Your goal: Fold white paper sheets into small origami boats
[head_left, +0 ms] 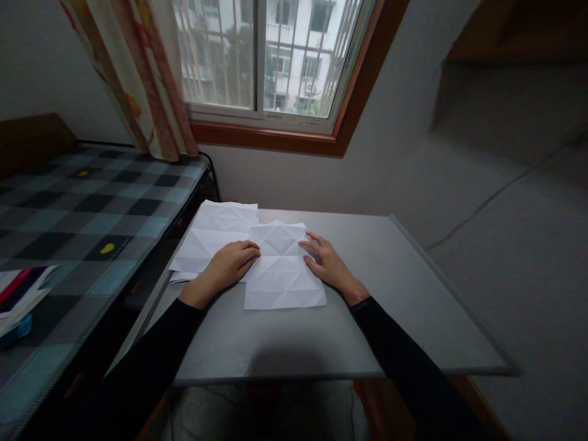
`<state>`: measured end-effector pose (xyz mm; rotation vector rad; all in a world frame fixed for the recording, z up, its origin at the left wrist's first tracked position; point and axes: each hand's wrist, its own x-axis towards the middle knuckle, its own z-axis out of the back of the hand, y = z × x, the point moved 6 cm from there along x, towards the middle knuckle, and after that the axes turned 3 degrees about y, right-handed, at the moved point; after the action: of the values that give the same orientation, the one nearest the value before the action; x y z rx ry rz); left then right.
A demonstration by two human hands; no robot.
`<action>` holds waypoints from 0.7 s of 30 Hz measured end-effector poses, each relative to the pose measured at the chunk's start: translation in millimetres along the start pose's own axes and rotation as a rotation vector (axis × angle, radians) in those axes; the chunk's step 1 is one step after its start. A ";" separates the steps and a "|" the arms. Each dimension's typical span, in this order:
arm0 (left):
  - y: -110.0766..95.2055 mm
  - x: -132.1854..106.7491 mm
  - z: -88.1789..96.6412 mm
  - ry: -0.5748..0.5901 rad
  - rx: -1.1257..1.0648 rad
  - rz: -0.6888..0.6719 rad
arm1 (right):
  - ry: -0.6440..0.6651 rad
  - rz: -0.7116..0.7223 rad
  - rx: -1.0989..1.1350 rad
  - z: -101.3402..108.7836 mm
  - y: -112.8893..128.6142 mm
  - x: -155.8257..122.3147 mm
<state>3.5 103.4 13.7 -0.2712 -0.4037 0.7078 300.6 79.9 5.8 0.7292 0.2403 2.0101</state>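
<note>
A white sheet of paper (285,278) lies on the table in front of me, marked with a grid of diagonal and straight creases. My left hand (232,263) is at its left edge, fingers close together and thumb near the fingertips, closed on the margin. At the right edge is my right hand (328,263), its fingers and thumb spread apart and the tips touching the sheet. To the left, partly under my left hand and the front sheet, rests a stack of creased white paper (206,233).
The light grey table (390,294) stands below a wood-framed window (266,138). On the left is a bed with a checked cover (133,214), with papers and a blue item (18,331) on it. A curtain (151,92) hangs beside the window; a cable (496,193) runs along the right wall.
</note>
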 end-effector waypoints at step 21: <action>11.4 -17.5 3.9 0.111 -0.325 0.028 | 0.129 0.030 0.078 2.9 6.6 -11.5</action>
<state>-16.8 100.3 8.3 -0.6213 -0.4088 0.6498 301.8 66.4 6.5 0.6554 0.3874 2.0885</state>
